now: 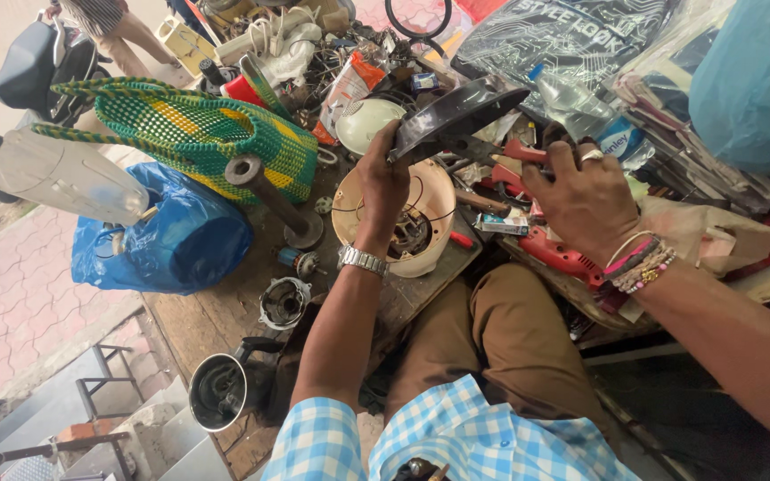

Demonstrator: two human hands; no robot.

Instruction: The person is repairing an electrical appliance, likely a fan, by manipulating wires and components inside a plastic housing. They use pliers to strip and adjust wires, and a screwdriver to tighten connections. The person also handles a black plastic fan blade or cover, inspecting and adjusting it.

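A dark curved plastic fan cover (456, 116) is gripped by the closed left hand (383, 183); red-handled pliers (519, 153) are clasped in the right hand (585, 200) above the cream round fan housing (430, 209).

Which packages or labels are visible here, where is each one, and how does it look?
Dark plastic bag: top right, shiny, with pale print.
Bottle label: on the clear bottle, blue and white.
Small box: beside the right hand, flat, dark and pale.
Pouch: behind the left hand, white and orange.
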